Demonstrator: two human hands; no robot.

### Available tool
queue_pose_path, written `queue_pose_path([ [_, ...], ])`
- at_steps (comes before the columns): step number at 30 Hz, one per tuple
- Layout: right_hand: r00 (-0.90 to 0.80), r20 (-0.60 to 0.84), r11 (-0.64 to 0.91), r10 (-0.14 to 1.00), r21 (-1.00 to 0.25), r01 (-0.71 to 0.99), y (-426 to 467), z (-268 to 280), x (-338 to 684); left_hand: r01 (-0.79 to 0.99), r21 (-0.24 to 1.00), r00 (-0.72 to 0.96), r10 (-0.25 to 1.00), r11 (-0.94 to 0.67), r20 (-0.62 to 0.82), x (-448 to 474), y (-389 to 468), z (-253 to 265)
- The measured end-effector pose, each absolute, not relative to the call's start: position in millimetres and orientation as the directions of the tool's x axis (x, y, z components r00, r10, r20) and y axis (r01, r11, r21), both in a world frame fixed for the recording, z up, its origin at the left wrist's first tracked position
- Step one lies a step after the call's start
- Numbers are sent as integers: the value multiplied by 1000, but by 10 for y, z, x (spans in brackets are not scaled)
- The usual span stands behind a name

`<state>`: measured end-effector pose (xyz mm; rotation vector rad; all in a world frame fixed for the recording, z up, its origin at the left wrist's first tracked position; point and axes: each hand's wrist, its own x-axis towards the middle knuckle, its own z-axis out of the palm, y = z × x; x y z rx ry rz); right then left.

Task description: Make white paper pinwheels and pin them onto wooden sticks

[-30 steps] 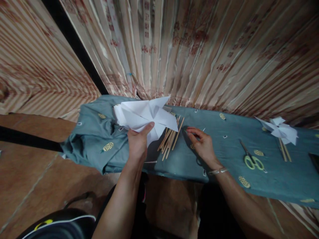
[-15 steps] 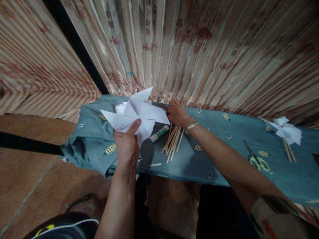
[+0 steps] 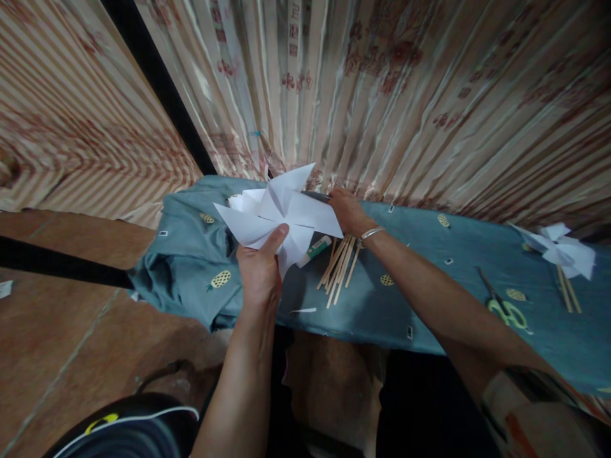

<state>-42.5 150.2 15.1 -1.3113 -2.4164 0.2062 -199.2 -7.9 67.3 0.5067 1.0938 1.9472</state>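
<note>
A white paper pinwheel (image 3: 305, 213) is pinched in my left hand (image 3: 260, 270), thumb on top near its centre, over the left part of the table. My right hand (image 3: 347, 213) is just past the pinwheel's right blade, low over the far side of the cloth. Its fingers are curled and their tips are hidden, so what they hold, if anything, does not show. Below it lies a bunch of thin wooden sticks (image 3: 340, 270). A green and white glue stick (image 3: 315, 249) lies partly under the pinwheel.
Green-handled scissors (image 3: 506, 312) lie on the teal tablecloth (image 3: 429, 305) to the right. Beyond them is another white pinwheel (image 3: 561, 251) with wooden sticks beneath. A paper strip (image 3: 304, 310) is near the front edge. A pleated curtain (image 3: 353, 95) hangs behind; a black stool (image 3: 128, 426) stands lower left.
The whole view has shifted, so things sit slightly further right. The pinwheel in my left hand and my right hand have come closer together, and the blade now overlaps my right fingertips.
</note>
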Motion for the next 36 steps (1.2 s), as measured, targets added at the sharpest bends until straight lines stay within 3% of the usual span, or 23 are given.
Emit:
queue_pose_path([
  [7, -304, 279, 413, 911, -633, 655, 1406, 177, -313, -485, 824, -584, 810, -292, -57, -1982, -68, 680],
  [15, -40, 116, 122, 993, -964, 235, 639, 106, 211, -464, 837, -554, 832, -290, -18, -1891, -56, 645],
  [18, 38, -67, -68, 997, -997, 28, 168, -3, 516, -451, 852, -512, 859, -267, -1, -1766, -72, 625],
  [23, 137, -198, -192, 970, -980, -60, -364, -96, 1028, -467, 872, -393, 918, -146, -57, -1414, -121, 534],
  [27, 192, -199, -198, 961, -980, -25, -512, -77, 1372, -441, 897, -304, 943, -15, -134, -1110, -131, 428],
  [36, 279, -94, -149, 956, -971, 185, -732, -157, 1833, -381, 924, -173, 980, 26, -99, -491, -97, 268],
])
